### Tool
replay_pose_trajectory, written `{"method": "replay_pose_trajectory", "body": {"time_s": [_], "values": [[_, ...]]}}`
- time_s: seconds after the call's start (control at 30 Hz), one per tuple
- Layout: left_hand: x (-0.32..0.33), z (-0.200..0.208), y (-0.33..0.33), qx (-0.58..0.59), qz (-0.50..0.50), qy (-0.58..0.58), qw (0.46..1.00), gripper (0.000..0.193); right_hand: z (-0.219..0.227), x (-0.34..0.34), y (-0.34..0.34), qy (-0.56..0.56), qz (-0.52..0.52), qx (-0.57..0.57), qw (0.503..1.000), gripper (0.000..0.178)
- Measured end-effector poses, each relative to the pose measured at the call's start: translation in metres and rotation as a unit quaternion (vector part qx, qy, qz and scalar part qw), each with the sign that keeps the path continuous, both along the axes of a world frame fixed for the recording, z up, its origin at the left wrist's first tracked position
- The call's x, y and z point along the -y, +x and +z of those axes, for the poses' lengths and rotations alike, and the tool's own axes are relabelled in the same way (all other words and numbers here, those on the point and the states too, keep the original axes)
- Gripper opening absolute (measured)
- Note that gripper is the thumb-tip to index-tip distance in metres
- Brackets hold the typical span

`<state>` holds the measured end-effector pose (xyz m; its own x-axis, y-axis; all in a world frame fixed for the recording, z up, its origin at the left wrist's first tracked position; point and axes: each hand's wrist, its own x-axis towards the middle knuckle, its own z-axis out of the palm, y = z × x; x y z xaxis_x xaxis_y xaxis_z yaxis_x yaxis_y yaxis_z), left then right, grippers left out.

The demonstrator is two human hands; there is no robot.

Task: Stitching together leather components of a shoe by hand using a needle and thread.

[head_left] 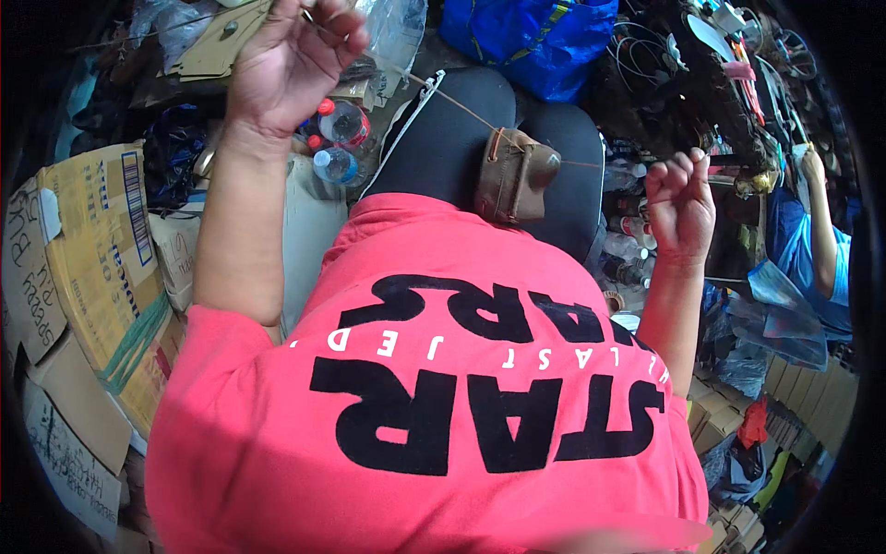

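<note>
A brown leather shoe (519,177) with a raised stitched seam rests between my dark-clad thighs. From its seam, a tan thread (459,103) stretches up and left to my left hand (297,65), raised high with its fingers curled around the thread. Another length of thread (580,164) leaves the shoe toward my right hand (681,198), held out on the far side with thumb and forefinger pinched and the other fingers curled. That thread fades from sight before the right hand. Neither hand touches the shoe.
Plastic bottles (343,125) stand left of my legs. Marked cardboard boxes (101,245) crowd the left. A blue bag (528,42) sits beyond my knees. Cluttered tools and wires (651,51) lie at the far right. Another person's arm (820,217) shows at the right edge.
</note>
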<state>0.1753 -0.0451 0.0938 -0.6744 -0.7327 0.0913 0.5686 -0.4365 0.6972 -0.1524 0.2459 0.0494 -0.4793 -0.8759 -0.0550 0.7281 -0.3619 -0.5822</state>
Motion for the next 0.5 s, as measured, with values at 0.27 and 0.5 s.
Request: {"method": "replay_pose_trajectory", "body": {"time_s": [0.27,0.5], "values": [[0.022,-0.042,0.011,0.101,-0.018,-0.068,0.992,0.016,-0.023,-0.042,-0.014,0.164,-0.087,-0.101,0.977,0.009],[0.028,-0.068,0.001,0.234,0.036,-0.138,0.962,0.012,-0.038,-0.055,-0.027,0.213,-0.044,-0.126,0.968,0.010]]}}
